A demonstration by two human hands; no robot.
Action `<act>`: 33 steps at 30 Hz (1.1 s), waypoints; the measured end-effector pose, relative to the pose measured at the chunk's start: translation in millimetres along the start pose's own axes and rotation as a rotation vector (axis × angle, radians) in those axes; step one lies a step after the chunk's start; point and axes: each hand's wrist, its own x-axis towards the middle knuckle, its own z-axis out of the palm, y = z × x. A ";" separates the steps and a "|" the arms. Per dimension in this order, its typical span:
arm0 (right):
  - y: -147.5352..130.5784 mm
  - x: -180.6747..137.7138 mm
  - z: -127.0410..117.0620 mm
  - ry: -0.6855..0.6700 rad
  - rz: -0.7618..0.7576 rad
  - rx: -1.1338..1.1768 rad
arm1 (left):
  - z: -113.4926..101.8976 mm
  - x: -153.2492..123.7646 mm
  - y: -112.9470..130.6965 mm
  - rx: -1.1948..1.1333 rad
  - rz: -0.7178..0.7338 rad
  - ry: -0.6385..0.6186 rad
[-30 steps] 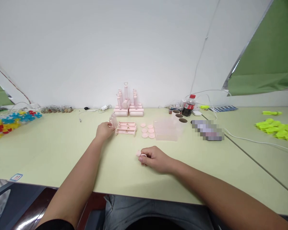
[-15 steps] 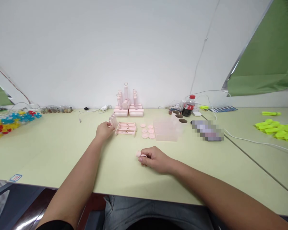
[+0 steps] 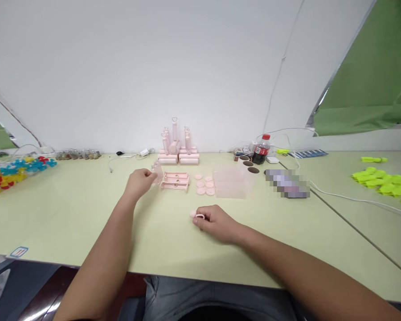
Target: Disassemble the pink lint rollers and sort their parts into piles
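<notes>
My left hand point(image 3: 140, 182) reaches to the small clear tubes point(image 3: 158, 169) left of centre. Its fingertips are pinched at the near side of one tube; how firmly they grip it is hard to see. Closer to me, my right hand point(image 3: 215, 222) is closed on a pale pink cap with a loop handle point(image 3: 199, 216), its round end pointing left. Between and beyond the hands lie pink open-sided holders point(image 3: 175, 181) in a stack of rows, and several flat pink discs point(image 3: 201, 191). Right of the discs are translucent pink sheets or boxes point(image 3: 231, 187).
Against the wall stand pink tubes with heart-shaped tops point(image 3: 174, 129) on pink cylinders point(image 3: 189, 161). To the right are brown-ended rolls point(image 3: 253, 170), a cola bottle point(image 3: 261, 149), a blurred-out object point(image 3: 286, 183), a white cable point(image 3: 350, 200) and yellow-green pieces point(image 3: 384, 180). Coloured pieces point(image 3: 16, 171) lie far left.
My left hand has shifted slightly left at the tubes, and the tubes now show more spread out. My right hand keeps its hold on the pink cap. The view has moved slightly.
</notes>
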 end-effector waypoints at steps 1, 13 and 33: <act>0.7 0.7 0.2 0.021 0.013 -0.009 | 3.3 -10.7 9.6 -0.061 0.106 -0.053; 7.4 3.3 5.2 0.118 0.037 0.183 | 38.6 -77.2 47.2 -0.210 0.613 -0.711; 3.7 -1.2 1.7 -0.043 0.049 0.021 | -0.2 -3.1 -71.6 0.097 -0.012 -0.019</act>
